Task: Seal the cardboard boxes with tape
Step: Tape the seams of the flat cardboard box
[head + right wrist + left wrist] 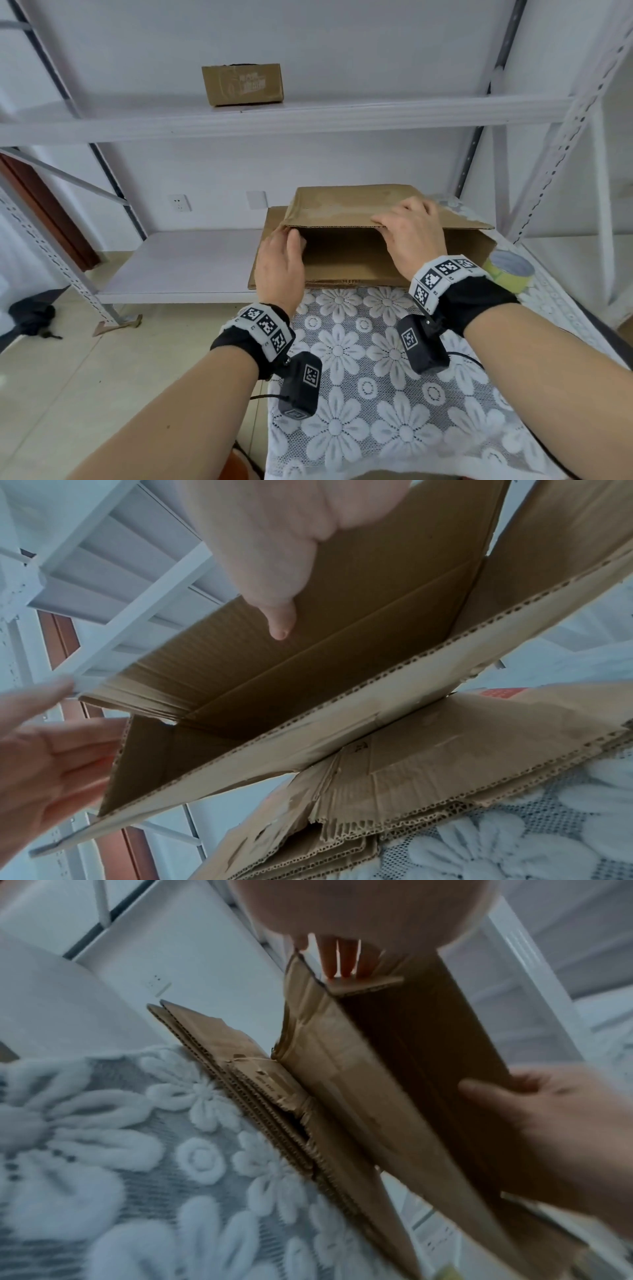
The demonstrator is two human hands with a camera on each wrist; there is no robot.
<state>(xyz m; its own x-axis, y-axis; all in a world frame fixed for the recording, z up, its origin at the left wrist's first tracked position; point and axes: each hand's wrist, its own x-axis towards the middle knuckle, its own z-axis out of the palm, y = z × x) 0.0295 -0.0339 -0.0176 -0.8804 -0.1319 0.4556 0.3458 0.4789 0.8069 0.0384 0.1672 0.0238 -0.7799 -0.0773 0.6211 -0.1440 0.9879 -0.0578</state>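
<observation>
Cardboard box (359, 219) half-opened on the stack of flat cartons (329, 274), tape roll (510, 274) just right of the stack.

Head view: right hand (411, 229) pinches the raised top panel, fingers over it, thumb under; left hand (279, 263) holds the left end, fingers curled round it. Left wrist view: fingers (337, 958) hook that worn edge; it could crumple. Right wrist view: thumb (274, 599) lies under the panel; if the pinch slips, the box could collapse flat onto the stack.
</observation>
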